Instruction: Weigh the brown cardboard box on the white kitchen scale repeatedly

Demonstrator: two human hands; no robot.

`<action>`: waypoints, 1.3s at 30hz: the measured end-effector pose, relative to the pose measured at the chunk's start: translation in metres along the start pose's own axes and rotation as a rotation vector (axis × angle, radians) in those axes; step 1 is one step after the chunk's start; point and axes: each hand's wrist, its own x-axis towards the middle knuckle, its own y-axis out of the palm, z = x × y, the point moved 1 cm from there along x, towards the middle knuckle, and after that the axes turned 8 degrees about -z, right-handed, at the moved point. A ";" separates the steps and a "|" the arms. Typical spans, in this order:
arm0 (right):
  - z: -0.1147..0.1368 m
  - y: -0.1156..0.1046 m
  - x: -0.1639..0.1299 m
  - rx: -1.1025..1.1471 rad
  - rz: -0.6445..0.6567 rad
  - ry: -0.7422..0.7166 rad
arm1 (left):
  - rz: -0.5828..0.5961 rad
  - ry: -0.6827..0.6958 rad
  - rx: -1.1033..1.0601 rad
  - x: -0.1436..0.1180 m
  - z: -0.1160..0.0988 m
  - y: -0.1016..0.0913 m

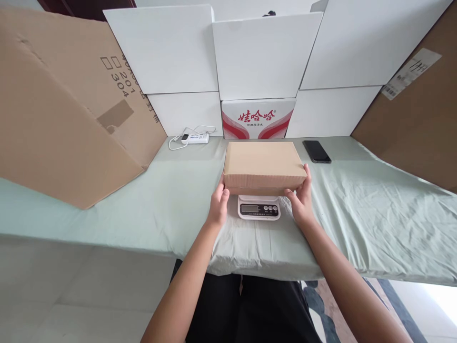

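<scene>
We find the left hand [218,207] gripping the near left corner of the closed cardboard box [264,159], thumb at its front lower edge; the right hand [301,206] grips the near right corner likewise. Both forearms [193,281] reach forward and inward, one on either side of the digital scale [259,209]. The box sits directly over the scale; we cannot tell whether it bears on it. Beyond the scale we note a red-and-white water carton [259,116]; beyond it rightward, a black smartphone [317,151].
</scene>
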 end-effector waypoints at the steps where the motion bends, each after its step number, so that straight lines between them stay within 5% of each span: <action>1: 0.000 0.000 0.000 0.001 0.000 0.000 | 0.001 -0.001 0.002 0.000 0.000 0.000; 16: 0.001 -0.001 0.001 -0.002 0.003 -0.020 | -0.004 -0.029 -0.026 -0.001 -0.007 0.003; 27: 0.002 -0.004 0.005 0.040 -0.148 -0.008 | -0.078 -0.024 -0.038 0.000 0.006 -0.007; 39: 0.001 -0.003 0.004 0.018 -0.143 -0.010 | -0.068 -0.035 -0.036 -0.001 0.011 -0.008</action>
